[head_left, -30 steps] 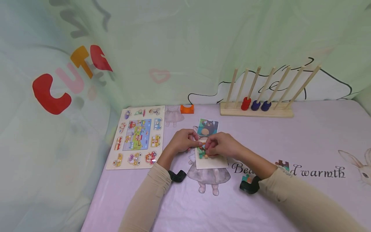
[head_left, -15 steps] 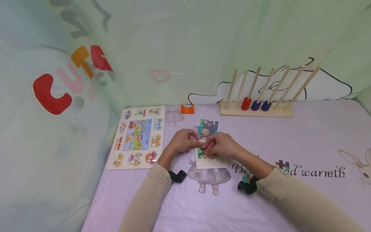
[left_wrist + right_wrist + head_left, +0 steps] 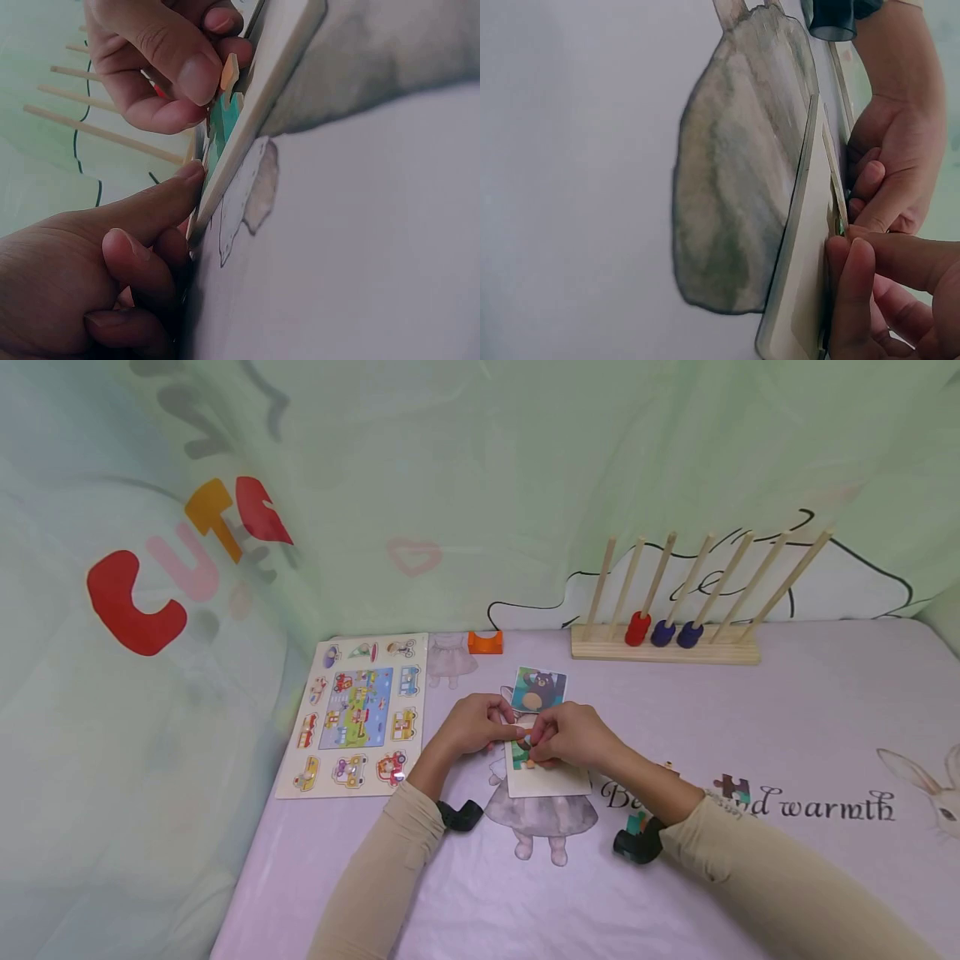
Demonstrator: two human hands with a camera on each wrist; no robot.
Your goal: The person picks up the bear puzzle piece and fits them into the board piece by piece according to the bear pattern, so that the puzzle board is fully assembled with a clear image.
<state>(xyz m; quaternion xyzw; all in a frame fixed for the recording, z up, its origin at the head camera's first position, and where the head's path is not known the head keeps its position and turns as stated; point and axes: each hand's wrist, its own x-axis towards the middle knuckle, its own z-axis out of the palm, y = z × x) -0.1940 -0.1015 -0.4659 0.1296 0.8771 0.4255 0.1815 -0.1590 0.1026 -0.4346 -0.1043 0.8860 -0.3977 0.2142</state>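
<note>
A small wooden puzzle board lies on the table with green and orange jigsaw pieces at its upper left. My left hand holds the board's upper left edge, thumb on top and other fingers curled beside it. My right hand pinches a jigsaw piece over the board; fingers hide most of it. In the left wrist view a green and orange piece stands slightly tilted up from the board below the right fingertips. A bear picture card lies just beyond the board.
Loose jigsaw pieces lie to the right, some partly behind the right forearm. A vehicle peg puzzle lies at left. At the back stand an orange block and a wooden peg rack with red and blue beads.
The right forearm has shifted slightly left, uncovering part of a loose piece beside it. The right fingers have moved slightly over the board; the left hand stays put.
</note>
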